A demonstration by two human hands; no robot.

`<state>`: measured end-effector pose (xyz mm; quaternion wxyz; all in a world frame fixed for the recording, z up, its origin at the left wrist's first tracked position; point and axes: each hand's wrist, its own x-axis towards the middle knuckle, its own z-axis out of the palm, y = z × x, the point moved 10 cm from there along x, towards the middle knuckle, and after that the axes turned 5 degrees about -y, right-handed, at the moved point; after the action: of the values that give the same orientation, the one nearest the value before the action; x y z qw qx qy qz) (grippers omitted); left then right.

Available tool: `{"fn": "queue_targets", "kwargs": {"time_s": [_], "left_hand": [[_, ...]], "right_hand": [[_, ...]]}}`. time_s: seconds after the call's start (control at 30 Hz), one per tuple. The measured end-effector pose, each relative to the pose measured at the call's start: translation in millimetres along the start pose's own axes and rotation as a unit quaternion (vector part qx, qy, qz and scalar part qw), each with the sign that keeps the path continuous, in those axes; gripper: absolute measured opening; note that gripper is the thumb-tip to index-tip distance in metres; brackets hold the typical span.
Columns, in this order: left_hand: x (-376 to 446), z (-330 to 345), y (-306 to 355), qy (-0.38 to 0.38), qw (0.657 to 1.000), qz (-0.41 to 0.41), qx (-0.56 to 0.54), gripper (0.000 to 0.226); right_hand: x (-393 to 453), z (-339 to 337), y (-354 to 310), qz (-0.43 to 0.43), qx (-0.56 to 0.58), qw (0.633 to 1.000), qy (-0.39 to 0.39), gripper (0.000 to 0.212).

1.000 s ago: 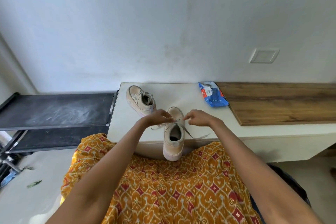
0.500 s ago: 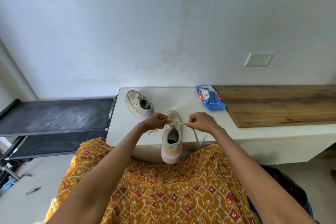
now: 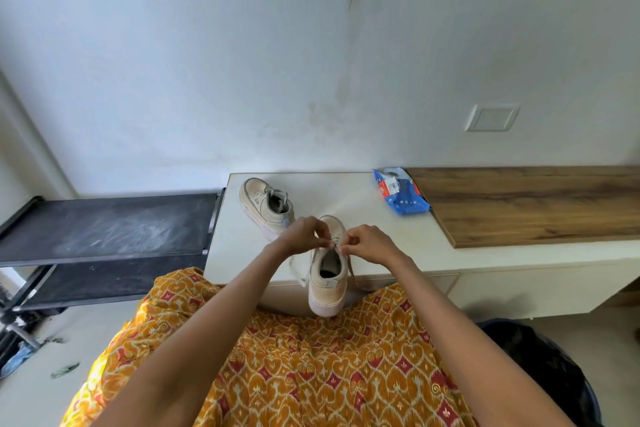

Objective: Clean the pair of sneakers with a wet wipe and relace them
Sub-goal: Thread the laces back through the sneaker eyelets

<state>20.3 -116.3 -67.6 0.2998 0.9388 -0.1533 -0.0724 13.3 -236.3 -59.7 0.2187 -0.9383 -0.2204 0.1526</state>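
Observation:
A beige sneaker lies at the front edge of the white counter, heel hanging over the edge toward me. My left hand and my right hand meet above its tongue, each pinching the shoelace. Loose lace ends hang down both sides of the shoe. The second beige sneaker lies behind and to the left, on its side. A blue wet wipe pack rests at the back right of the counter.
A wooden board covers the counter's right part. A black metal rack stands to the left. My orange patterned skirt fills the foreground. A dark bin sits at the lower right. A wall switch plate is above.
Both hands have come closer together over the sneaker's tongue, drawing the lace in; the lace end that stretched out to the right now hangs beside the shoe.

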Motion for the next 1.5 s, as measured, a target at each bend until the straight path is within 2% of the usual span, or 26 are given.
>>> {"fn": "queue_targets", "kwargs": {"time_s": [0.07,0.17,0.23,0.33,0.5,0.7,0.8,0.93,1.0,1.07,1.13,1.2,1.3,1.33,1.37,1.4,1.43,1.5], "left_hand": [[1.4,1.0,0.1,0.019,1.000,-0.016,0.012,0.020],[3.0,16.7,-8.4,-0.039,0.994,-0.061,-0.080,0.020],[-1.0,26.3,-8.7,-0.103,0.974,-0.082,-0.187,0.021],[-4.0,27.6,-7.4,-0.160,0.951,-0.063,-0.257,0.026],[-10.6,37.2,-14.1,-0.195,0.911,-0.068,-0.358,0.026],[-12.8,32.6,-17.4,-0.183,0.925,-0.093,-0.319,0.020],[-13.2,31.8,-13.3,-0.187,0.921,-0.099,-0.326,0.018],[-17.6,31.4,-12.9,-0.187,0.920,-0.108,-0.328,0.018],[-18.7,26.9,-8.8,-0.179,0.940,-0.095,-0.274,0.020],[-15.4,19.9,-2.4,-0.156,0.967,-0.069,-0.190,0.022],[-10.3,15.5,4.2,-0.129,0.979,-0.049,-0.148,0.021],[-5.6,14.6,4.8,-0.106,0.983,-0.051,-0.140,0.018],[-0.3,13.2,-0.8,-0.051,0.987,-0.064,-0.141,0.016],[0.5,12.4,-1.9,-0.035,0.987,-0.065,-0.140,0.016],[0.7,12.3,-2.6,-0.024,0.987,-0.068,-0.141,0.015],[1.2,13.4,-3.8,-0.020,0.987,-0.072,-0.145,0.015],[1.4,14.9,-4.7,-0.021,0.985,-0.077,-0.152,0.015],[0.6,17.0,-6.7,-0.029,0.981,-0.090,-0.171,0.017]], "right_hand": [[-0.3,-4.0,-0.3,0.009,0.000,1.000,0.027,0.017],[0.4,-11.5,-2.2,0.012,-0.008,0.998,0.064,0.017],[1.3,-14.7,-10.2,-0.003,-0.050,0.995,0.083,0.016],[0.4,-17.3,-19.6,-0.039,-0.116,0.987,0.104,0.016],[-3.9,-9.7,-10.8,-0.062,-0.131,0.985,0.096,0.011],[-0.7,-10.2,-6.5,-0.050,-0.084,0.993,0.073,0.020],[-4.4,-14.4,3.5,-0.034,-0.037,0.998,0.043,0.021],[-7.4,-12.6,6.7,-0.024,-0.029,0.999,0.030,0.020],[-7.5,-12.4,8.5,-0.011,0.003,1.000,0.021,0.021],[-7.3,-9.6,13.9,0.019,0.097,0.995,-0.010,0.019],[-7.2,-8.8,16.9,0.046,0.241,0.969,-0.033,0.019],[-6.2,-22.5,15.8,0.038,0.392,0.919,0.003,0.024],[-7.8,-54.2,18.4,0.020,0.621,0.778,0.095,0.031],[-8.6,-62.9,20.5,0.017,0.664,0.738,0.121,0.032],[-8.1,-69.1,22.3,0.014,0.683,0.716,0.144,0.033],[-8.1,-73.2,21.1,0.008,0.683,0.714,0.155,0.034],[-8.2,-75.4,16.9,0.003,0.652,0.742,0.156,0.034],[-8.1,-72.7,1.0,-0.009,0.474,0.872,0.123,0.029]]}}
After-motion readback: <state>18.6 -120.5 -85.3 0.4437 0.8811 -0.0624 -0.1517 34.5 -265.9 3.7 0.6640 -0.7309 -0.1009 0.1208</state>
